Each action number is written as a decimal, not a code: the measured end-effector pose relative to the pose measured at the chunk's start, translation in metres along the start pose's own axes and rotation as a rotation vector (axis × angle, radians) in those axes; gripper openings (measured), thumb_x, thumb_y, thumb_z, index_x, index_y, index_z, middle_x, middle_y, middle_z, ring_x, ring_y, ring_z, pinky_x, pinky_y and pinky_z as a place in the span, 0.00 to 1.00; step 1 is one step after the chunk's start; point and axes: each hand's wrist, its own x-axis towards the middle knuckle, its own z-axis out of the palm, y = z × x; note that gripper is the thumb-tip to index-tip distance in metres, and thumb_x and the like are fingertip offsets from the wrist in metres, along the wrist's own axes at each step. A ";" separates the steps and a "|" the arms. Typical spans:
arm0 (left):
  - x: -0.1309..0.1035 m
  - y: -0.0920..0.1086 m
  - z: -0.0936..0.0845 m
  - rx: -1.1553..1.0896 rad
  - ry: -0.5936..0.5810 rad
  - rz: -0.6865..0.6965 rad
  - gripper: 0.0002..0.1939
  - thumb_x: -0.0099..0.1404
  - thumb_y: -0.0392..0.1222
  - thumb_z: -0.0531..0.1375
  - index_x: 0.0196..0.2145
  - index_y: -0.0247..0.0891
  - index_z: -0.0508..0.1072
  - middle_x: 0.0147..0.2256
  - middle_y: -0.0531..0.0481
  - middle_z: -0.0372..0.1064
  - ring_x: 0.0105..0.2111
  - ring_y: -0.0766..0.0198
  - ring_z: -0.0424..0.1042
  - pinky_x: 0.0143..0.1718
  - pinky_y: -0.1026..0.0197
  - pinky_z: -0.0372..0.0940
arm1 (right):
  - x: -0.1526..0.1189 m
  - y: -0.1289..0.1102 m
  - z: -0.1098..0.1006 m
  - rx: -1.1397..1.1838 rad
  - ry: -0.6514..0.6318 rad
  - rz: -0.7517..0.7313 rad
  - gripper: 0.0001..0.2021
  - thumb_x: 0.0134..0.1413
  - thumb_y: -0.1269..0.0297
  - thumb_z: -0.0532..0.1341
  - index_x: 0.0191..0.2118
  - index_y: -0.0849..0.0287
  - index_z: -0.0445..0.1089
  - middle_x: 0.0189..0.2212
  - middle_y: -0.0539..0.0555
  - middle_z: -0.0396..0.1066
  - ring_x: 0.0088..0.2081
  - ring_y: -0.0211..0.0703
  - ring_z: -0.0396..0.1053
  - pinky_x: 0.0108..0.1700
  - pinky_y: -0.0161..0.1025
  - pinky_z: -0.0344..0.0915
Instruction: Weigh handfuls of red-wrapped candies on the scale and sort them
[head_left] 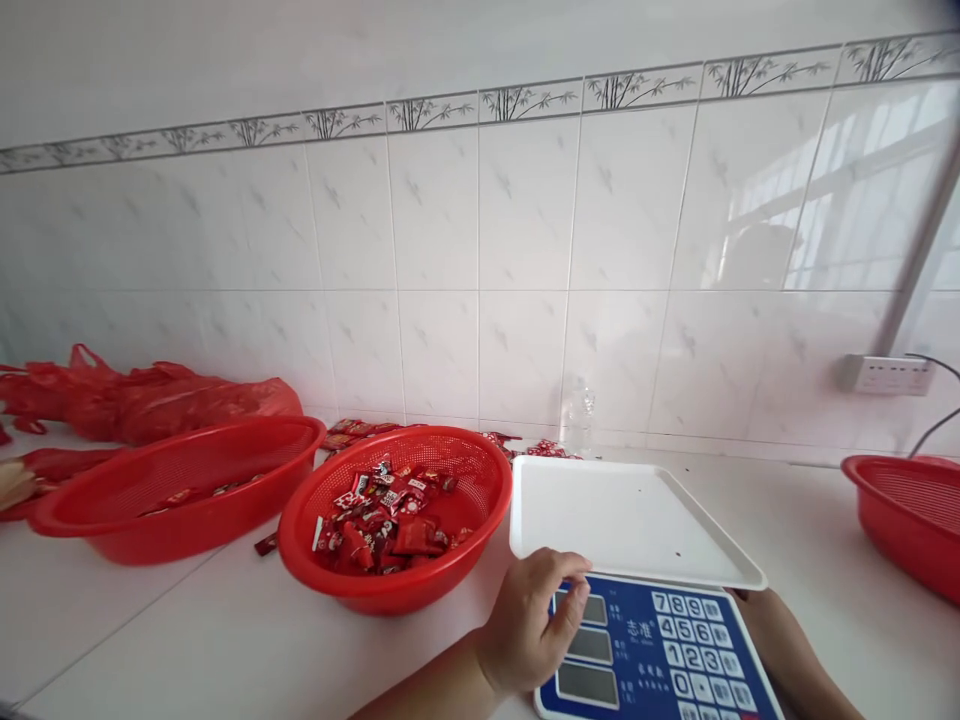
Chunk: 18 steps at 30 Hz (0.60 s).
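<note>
My left hand (536,620) is over the left side of a blue-and-white digital scale (637,680), beside its three grey display windows. Its thumb stands apart from the bent forefinger, and nothing shows between them. The fingertips come close to the near left edge of the scale's white tray (600,510), which holds only a few tiny specks. On the scale's right side my right hand (757,610) reaches below the tray's near right corner; its fingers are hidden. Left of the scale stands a red plastic basket (480,480) with small red-wrapped candies (390,510) in it.
Another red basket (225,440) stands further left, with red plastic bags (150,400) behind it. A third red basket (900,520) is at the right edge. Loose red packets (360,430) and a clear bottle (579,420) are by the tiled wall. A power strip (892,375) is on the wall.
</note>
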 end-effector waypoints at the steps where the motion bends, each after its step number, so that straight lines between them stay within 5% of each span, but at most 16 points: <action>1: 0.000 0.002 0.000 0.003 -0.007 0.010 0.12 0.67 0.33 0.54 0.48 0.41 0.64 0.35 0.48 0.72 0.36 0.62 0.73 0.40 0.60 0.68 | 0.002 0.002 0.000 -0.005 -0.011 0.002 0.14 0.43 0.54 0.57 0.28 0.56 0.75 0.25 0.57 0.77 0.31 0.56 0.75 0.30 0.40 0.66; 6: 0.016 0.029 -0.016 -0.054 -0.137 0.034 0.11 0.66 0.33 0.55 0.46 0.39 0.66 0.38 0.46 0.73 0.38 0.63 0.73 0.42 0.62 0.69 | 0.004 0.010 -0.003 -0.037 -0.070 0.041 0.15 0.45 0.54 0.56 0.30 0.57 0.75 0.28 0.59 0.77 0.33 0.57 0.75 0.32 0.41 0.66; 11: 0.059 0.051 -0.076 -0.064 -0.173 -0.200 0.09 0.66 0.39 0.57 0.45 0.40 0.69 0.40 0.48 0.73 0.40 0.63 0.73 0.42 0.61 0.69 | 0.001 0.012 -0.005 -0.093 -0.070 0.034 0.15 0.47 0.54 0.55 0.29 0.57 0.75 0.29 0.58 0.77 0.34 0.56 0.75 0.35 0.42 0.66; 15: 0.086 0.023 -0.129 0.057 -0.153 -0.477 0.12 0.66 0.46 0.55 0.44 0.41 0.70 0.43 0.49 0.73 0.43 0.60 0.72 0.45 0.57 0.68 | 0.003 0.014 -0.004 -0.113 -0.065 0.038 0.14 0.48 0.54 0.55 0.28 0.56 0.73 0.27 0.58 0.76 0.37 0.56 0.75 0.38 0.42 0.66; 18: 0.087 -0.013 -0.156 0.150 -0.408 -0.785 0.18 0.63 0.51 0.55 0.47 0.39 0.69 0.45 0.47 0.72 0.44 0.57 0.72 0.43 0.57 0.67 | 0.005 0.014 -0.004 -0.110 -0.051 0.023 0.13 0.47 0.54 0.56 0.26 0.56 0.73 0.28 0.57 0.76 0.40 0.57 0.74 0.39 0.42 0.65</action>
